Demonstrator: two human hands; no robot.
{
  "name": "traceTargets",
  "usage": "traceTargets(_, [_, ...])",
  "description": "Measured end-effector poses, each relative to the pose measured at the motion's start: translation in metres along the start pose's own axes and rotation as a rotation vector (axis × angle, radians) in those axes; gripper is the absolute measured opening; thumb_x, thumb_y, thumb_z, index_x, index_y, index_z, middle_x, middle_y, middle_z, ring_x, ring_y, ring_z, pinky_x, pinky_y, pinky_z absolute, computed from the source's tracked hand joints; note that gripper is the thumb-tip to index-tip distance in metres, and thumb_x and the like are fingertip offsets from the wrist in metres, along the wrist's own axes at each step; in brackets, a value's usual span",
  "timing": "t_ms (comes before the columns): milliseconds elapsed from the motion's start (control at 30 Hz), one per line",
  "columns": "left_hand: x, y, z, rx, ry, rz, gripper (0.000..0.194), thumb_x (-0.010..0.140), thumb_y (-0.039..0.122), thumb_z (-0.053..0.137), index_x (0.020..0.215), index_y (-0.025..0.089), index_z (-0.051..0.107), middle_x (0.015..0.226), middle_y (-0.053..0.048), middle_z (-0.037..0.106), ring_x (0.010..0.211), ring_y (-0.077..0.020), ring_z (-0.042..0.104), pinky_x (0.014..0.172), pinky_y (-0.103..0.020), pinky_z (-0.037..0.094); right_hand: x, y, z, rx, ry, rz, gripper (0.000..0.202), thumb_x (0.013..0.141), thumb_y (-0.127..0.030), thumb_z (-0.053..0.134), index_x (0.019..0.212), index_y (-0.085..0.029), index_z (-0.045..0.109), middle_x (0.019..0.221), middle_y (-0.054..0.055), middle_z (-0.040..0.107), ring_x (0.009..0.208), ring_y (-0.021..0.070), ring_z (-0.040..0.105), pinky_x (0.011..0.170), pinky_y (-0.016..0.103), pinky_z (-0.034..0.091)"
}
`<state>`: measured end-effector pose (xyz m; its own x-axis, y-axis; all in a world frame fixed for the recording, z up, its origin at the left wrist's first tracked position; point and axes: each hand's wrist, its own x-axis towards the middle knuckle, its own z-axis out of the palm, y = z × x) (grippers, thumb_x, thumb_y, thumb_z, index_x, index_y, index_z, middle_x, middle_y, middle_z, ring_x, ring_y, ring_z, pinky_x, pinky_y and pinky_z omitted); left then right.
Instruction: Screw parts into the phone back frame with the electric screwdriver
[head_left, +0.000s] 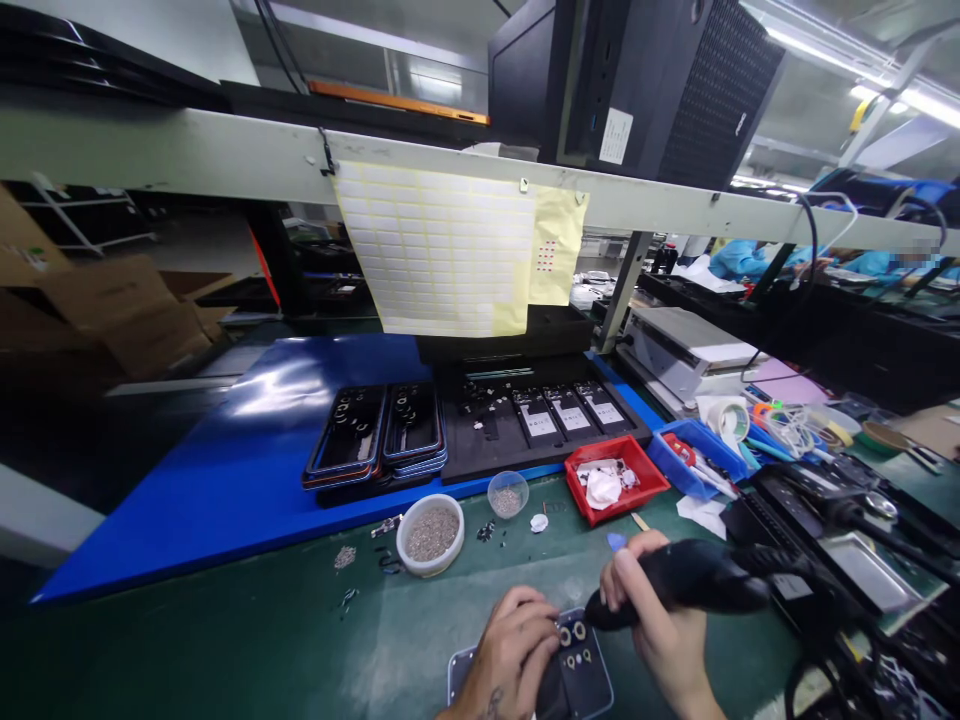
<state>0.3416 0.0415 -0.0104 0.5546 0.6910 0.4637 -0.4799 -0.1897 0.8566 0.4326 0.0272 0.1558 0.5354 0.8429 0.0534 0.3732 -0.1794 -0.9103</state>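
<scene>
— What is the right hand (664, 635) doing?
— Gripping a black, rounded handheld tool (697, 577).
— The left hand (514, 642)?
— Laid over a dark, pale-rimmed rectangular housing (590, 686) on the green bench (292, 640); whether gripping, one cannot tell.

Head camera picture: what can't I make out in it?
Head view:
Dark, pale-rimmed rectangular casing: partly covered by the bare left hand, cut off by the bottom edge.
Black handheld tool: tip too dark to make out.
Grey pieces in the white round tub: individually too small.
</scene>
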Motion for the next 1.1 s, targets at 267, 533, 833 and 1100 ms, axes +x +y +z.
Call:
traceTargets(267, [-0.004, -0.006, -0.016, 0.050, -0.022, -0.130, 0.015, 0.091, 0.015, 0.051, 0.084, 0.020, 0.064, 0.094, -0.004, 0.070, 0.090, -0.0202, 0.059, 0.082, -0.033, 0.049, 0.007, 0.017, 0.008, -0.119, 0.048, 0.058, 0.023, 0.090, -0.039, 0.064, 0.086, -0.023, 0.047, 0.053, -0.007, 0.052, 0.047, 0.0122, 0.050, 0.051, 0.025, 0.042])
traceTargets(533, [-0.015, -0.019, -0.008, 0.079, -0.075, -0.173, 0.008, 0.085, 0.015, 0.063, 0.085, 0.021, 0.069, 0.094, -0.003, 0.072, 0.091, -0.0234, 0.061, 0.080, -0.038, 0.046, 0.006, 0.027, 0.013, -0.181, 0.041, 0.061, 0.025, 0.089, -0.040, 0.064, 0.081, -0.022, 0.048, 0.052, -0.006, 0.049, 0.046, 0.0126, 0.047, 0.047, 0.025, 0.038])
traceTargets(833, [-0.008, -0.010, -0.007, 0.106, -0.065, -0.194, 0.019, 0.091, 0.016, 0.048, 0.090, 0.019, 0.066, 0.089, -0.005, 0.071, 0.086, -0.0224, 0.061, 0.079, -0.036, 0.048, -0.002, 0.032, 0.016, -0.339, 0.011, 0.000, 0.025, 0.088, -0.038, 0.064, 0.075, -0.022, 0.050, 0.054, -0.006, 0.048, 0.046, 0.0117, 0.045, 0.048, 0.024, 0.038])
traceTargets(1100, [-0.011, -0.014, -0.004, 0.080, 0.009, -0.077, 0.016, 0.089, 0.016, 0.052, 0.089, 0.019, 0.068, 0.094, -0.007, 0.073, 0.086, -0.0224, 0.062, 0.078, -0.034, 0.052, 0.001, 0.021, 0.015, -0.231, 0.034, 0.036, 0.025, 0.086, -0.039, 0.068, 0.077, -0.022, 0.052, 0.054, -0.005, 0.050, 0.047, 0.0133, 0.047, 0.049, 0.026, 0.038])
